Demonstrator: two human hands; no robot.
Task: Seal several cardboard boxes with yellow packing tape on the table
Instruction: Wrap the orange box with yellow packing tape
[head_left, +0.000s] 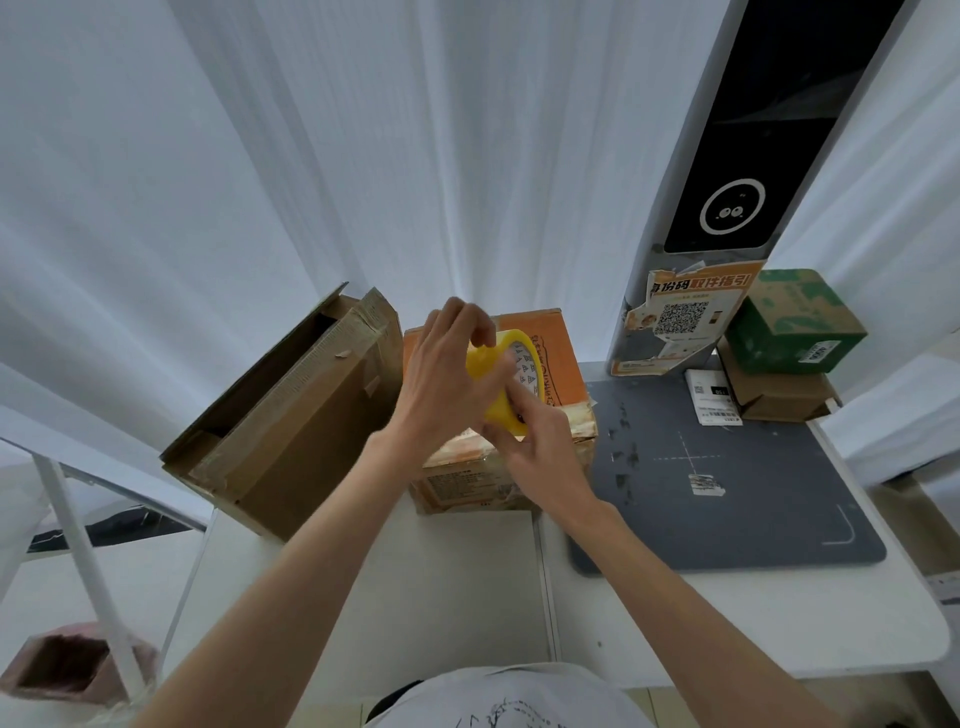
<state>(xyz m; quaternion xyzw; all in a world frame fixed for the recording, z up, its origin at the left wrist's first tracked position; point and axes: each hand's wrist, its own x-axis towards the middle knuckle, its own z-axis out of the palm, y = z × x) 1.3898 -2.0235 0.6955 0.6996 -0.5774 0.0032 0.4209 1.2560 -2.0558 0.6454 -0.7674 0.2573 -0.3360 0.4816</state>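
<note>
Two bare hands are seen over a white bench (441, 597), and a roll of yellow tape (506, 382) is held up between them.

Far left, on the floor, a small pink box (62, 662) is seen with its top open. Next to it, a white metal frame (78, 545) is leaned beside the bench.

On the left part of the bench, a big brown box (291, 415) is stood tilted. Its top flaps are open, and old tape strips are stuck along its edge.

The left hand (447, 384) is curled round the roll of yellow tape, so its grip is closed on the roll. The roll is held just above an orange box (561, 364), which is set in the middle of the bench, close to the brown box.

The right hand (535, 452) is placed against the lower side of the roll. One finger is laid straight on the roll's flat face, and the other fingers are loose. It cannot be told if the tape end is pinched.

Further right, a grey mat (727, 493) is laid on the bench, with bits of torn label on it. Behind it a tall grey post (670, 260) is stood, with a black screen (758, 130) and an orange sticker (685, 312) on it. Far right, a green box (795, 322) is stacked on a small brown box (779, 397), and a white label (711, 397) is lying just beside them.
</note>
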